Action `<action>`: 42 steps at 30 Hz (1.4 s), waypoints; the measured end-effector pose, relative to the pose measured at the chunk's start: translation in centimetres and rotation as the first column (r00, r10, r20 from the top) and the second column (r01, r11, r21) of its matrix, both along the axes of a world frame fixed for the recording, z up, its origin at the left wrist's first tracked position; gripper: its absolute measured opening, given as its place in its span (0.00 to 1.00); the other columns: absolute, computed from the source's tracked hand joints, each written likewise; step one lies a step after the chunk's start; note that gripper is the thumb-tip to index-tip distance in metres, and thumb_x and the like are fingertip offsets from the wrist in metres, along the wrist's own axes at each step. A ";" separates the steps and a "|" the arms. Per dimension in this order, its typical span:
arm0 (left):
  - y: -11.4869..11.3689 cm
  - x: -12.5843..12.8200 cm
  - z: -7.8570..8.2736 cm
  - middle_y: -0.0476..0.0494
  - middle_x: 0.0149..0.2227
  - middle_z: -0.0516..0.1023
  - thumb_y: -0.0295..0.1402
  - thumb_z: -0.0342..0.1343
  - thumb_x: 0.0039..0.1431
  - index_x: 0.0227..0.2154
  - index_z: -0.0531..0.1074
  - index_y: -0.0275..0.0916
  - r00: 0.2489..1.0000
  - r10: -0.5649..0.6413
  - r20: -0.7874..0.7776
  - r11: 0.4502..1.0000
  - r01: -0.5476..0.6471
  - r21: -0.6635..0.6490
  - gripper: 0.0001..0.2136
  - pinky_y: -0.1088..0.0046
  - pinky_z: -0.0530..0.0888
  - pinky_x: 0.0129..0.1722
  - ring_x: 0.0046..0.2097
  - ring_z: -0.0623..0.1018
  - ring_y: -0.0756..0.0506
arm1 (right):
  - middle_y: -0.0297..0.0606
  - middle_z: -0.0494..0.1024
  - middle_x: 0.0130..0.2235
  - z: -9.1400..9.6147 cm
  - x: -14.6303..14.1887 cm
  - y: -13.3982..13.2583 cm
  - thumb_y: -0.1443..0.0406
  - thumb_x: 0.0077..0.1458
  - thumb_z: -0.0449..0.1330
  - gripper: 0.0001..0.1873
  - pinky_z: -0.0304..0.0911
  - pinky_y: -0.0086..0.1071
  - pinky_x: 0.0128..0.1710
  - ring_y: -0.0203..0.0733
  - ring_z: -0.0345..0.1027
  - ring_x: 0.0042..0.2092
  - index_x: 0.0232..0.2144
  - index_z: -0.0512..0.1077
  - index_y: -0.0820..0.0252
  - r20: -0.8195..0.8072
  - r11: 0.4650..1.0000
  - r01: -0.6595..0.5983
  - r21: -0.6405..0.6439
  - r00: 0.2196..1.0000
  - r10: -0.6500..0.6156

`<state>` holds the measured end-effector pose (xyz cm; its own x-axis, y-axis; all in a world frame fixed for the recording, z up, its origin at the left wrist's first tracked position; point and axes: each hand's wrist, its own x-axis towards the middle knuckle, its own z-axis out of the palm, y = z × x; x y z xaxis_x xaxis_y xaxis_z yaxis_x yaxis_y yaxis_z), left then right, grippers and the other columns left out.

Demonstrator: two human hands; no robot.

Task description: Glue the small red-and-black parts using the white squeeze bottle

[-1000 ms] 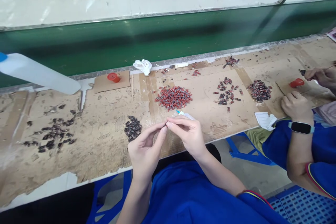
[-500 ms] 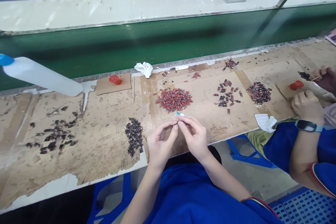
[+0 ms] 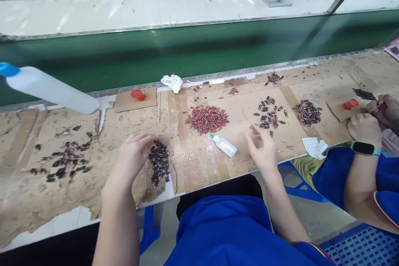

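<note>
My left hand (image 3: 132,158) reaches to the pile of small black parts (image 3: 159,164), its fingers stretched over the pile's upper left edge and apart from the thumb. Nothing shows in its grasp. My right hand (image 3: 262,147) hovers beside the loose cluster of red-and-black parts (image 3: 268,113), thumb and fingers spread with nothing visible between them. Between my hands lies a small clear squeeze bottle (image 3: 226,146) with a blue tip, on its side. Beyond it is a dense heap of small red-and-black parts (image 3: 207,119).
A large white bottle (image 3: 52,87) leans at the left above scattered black parts (image 3: 67,160). A red cup (image 3: 138,94), a thin stick (image 3: 159,107) and crumpled tissue (image 3: 172,83) lie farther back. At right, a co-worker's hands (image 3: 368,126) work near another red cup (image 3: 350,104).
My hands, together in front of the red heap before, have come apart. The left has moved left to the black pile; the right has moved right. The squeeze bottle is now uncovered.
</note>
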<state>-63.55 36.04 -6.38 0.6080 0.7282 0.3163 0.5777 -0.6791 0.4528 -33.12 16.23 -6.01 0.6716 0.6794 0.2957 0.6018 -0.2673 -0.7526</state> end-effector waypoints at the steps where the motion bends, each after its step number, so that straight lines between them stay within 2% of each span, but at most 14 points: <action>1: 0.5 -0.4 -0.2 0.43 0.33 0.82 0.37 0.46 0.58 0.30 0.79 0.46 0.999 -0.036 -0.040 0.999 0.036 0.005 0.15 0.64 0.74 0.36 0.36 0.78 0.39 | 0.48 0.78 0.44 0.2 -0.9 0.1 0.55 0.56 0.60 0.20 0.69 0.46 0.46 0.49 0.74 0.42 0.47 0.75 0.60 0.001 0.996 -0.083 -0.030 0.997 0.083; 4: 1.1 -0.5 -0.7 0.42 0.33 0.81 0.35 0.46 0.57 0.31 0.79 0.46 0.987 -0.090 -0.133 0.996 0.092 0.007 0.14 0.67 0.72 0.31 0.34 0.77 0.40 | 0.48 0.77 0.44 0.3 -3.2 0.6 0.55 0.50 0.66 0.22 0.69 0.49 0.48 0.53 0.71 0.46 0.46 0.75 0.59 0.040 0.956 -0.247 -0.159 0.966 0.256; 7: 0.9 -0.2 -0.7 0.41 0.34 0.80 0.31 0.43 0.56 0.35 0.79 0.46 0.980 -0.087 -0.181 0.995 0.093 0.025 0.17 0.68 0.71 0.31 0.35 0.76 0.40 | 0.49 0.76 0.43 0.2 -4.0 1.1 0.62 0.47 0.68 0.17 0.68 0.50 0.48 0.56 0.69 0.47 0.41 0.77 0.60 0.073 0.914 -0.298 -0.276 0.941 0.329; 9: 0.4 0.1 -0.5 0.40 0.34 0.78 0.30 0.41 0.58 0.39 0.79 0.45 0.984 -0.072 -0.162 0.996 0.080 0.040 0.19 0.67 0.72 0.34 0.36 0.76 0.40 | 0.49 0.76 0.42 0.3 -3.9 1.1 0.66 0.49 0.66 0.12 0.68 0.49 0.48 0.55 0.69 0.47 0.39 0.77 0.60 0.039 0.904 -0.316 -0.286 0.939 0.341; 12: -1.4 1.3 -0.2 0.41 0.34 0.77 0.33 0.42 0.62 0.37 0.79 0.44 0.998 -0.054 -0.022 0.998 0.054 0.035 0.18 0.67 0.73 0.37 0.37 0.76 0.42 | 0.45 0.79 0.41 0.9 -3.5 0.9 0.62 0.51 0.65 0.13 0.69 0.45 0.46 0.51 0.72 0.45 0.41 0.76 0.59 -0.163 0.914 -0.358 -0.191 0.930 0.330; 15: -4.2 3.4 -0.2 0.43 0.34 0.80 0.35 0.49 0.63 0.33 0.78 0.43 0.984 -0.085 0.156 0.994 0.095 -0.056 0.12 0.67 0.74 0.41 0.39 0.77 0.44 | 0.41 0.82 0.40 1.5 -3.4 0.7 0.56 0.48 0.67 0.19 0.70 0.40 0.42 0.46 0.75 0.39 0.41 0.77 0.58 -0.453 0.931 -0.365 0.019 0.827 0.334; 17: -6.1 5.0 -0.7 0.44 0.34 0.81 0.34 0.51 0.63 0.33 0.78 0.42 0.968 -0.118 0.220 0.982 0.147 -0.118 0.10 0.66 0.74 0.43 0.39 0.78 0.45 | 0.40 0.83 0.37 1.4 -3.7 0.8 0.55 0.44 0.69 0.19 0.71 0.37 0.38 0.45 0.76 0.37 0.38 0.78 0.58 -0.595 0.946 -0.284 0.159 0.736 0.321; 19: -7.7 6.3 -1.6 0.45 0.34 0.82 0.34 0.53 0.62 0.34 0.78 0.43 0.957 -0.148 0.249 0.974 0.185 -0.134 0.08 0.65 0.75 0.43 0.38 0.79 0.45 | 0.40 0.83 0.34 1.1 -4.0 1.2 0.56 0.40 0.70 0.18 0.70 0.35 0.35 0.45 0.76 0.35 0.33 0.79 0.58 -0.703 0.956 -0.155 0.247 0.651 0.287; 21: -8.7 7.1 -2.6 0.46 0.33 0.82 0.34 0.54 0.62 0.34 0.78 0.44 0.956 -0.143 0.257 0.981 0.171 -0.091 0.07 0.63 0.75 0.43 0.40 0.78 0.43 | 0.39 0.83 0.31 0.6 -4.4 1.6 0.55 0.37 0.69 0.17 0.70 0.36 0.35 0.45 0.75 0.33 0.29 0.79 0.59 -0.779 0.959 -0.041 0.279 0.574 0.251; 23: -9.2 7.4 -3.5 0.45 0.33 0.82 0.34 0.55 0.61 0.34 0.79 0.45 0.962 -0.100 0.253 0.993 0.111 -0.029 0.07 0.61 0.74 0.44 0.42 0.77 0.42 | 0.39 0.82 0.28 0.2 -4.9 2.1 0.55 0.37 0.68 0.16 0.70 0.36 0.35 0.46 0.75 0.32 0.27 0.79 0.60 -0.811 0.959 0.013 0.282 0.537 0.231; 26: -9.4 7.2 -4.1 0.44 0.35 0.82 0.36 0.56 0.60 0.35 0.79 0.45 0.970 -0.062 0.234 0.998 0.061 0.011 0.07 0.60 0.73 0.46 0.43 0.77 0.41 | 0.39 0.81 0.26 0.0 -5.6 2.5 0.54 0.39 0.66 0.15 0.70 0.35 0.32 0.45 0.74 0.30 0.24 0.78 0.60 -0.779 0.966 0.000 0.259 0.592 0.209; 29: -9.3 6.9 -4.0 0.44 0.36 0.83 0.36 0.55 0.61 0.39 0.79 0.45 0.973 -0.064 0.222 0.997 0.070 -0.021 0.09 0.63 0.73 0.44 0.42 0.78 0.42 | 0.37 0.78 0.23 -0.3 -6.2 2.5 0.55 0.40 0.66 0.14 0.67 0.33 0.27 0.42 0.71 0.27 0.21 0.75 0.60 -0.708 0.977 -0.018 0.211 0.687 0.166; 32: -9.4 6.7 -3.7 0.44 0.36 0.83 0.36 0.55 0.61 0.39 0.79 0.46 0.976 -0.039 0.214 0.997 0.051 -0.050 0.08 0.65 0.73 0.42 0.40 0.80 0.43 | 0.35 0.75 0.20 -0.7 -6.5 2.3 0.55 0.41 0.66 0.15 0.63 0.31 0.23 0.39 0.67 0.23 0.19 0.71 0.59 -0.655 0.985 -0.024 0.170 0.744 0.132; 42: -9.4 6.9 -2.8 0.46 0.33 0.84 0.35 0.59 0.59 0.36 0.79 0.44 0.972 -0.022 0.233 0.997 0.040 -0.069 0.06 0.66 0.73 0.40 0.36 0.81 0.45 | 0.37 0.77 0.23 -1.6 -6.5 2.2 0.54 0.46 0.65 0.15 0.64 0.31 0.27 0.40 0.69 0.26 0.22 0.74 0.61 -0.609 0.989 -0.111 0.098 0.780 0.148</action>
<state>-56.64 26.60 -9.16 0.5471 0.7364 0.3980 0.4303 -0.6553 0.6209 -39.65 18.45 -7.66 0.6306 0.7683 -0.1095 0.0347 -0.1688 -0.9850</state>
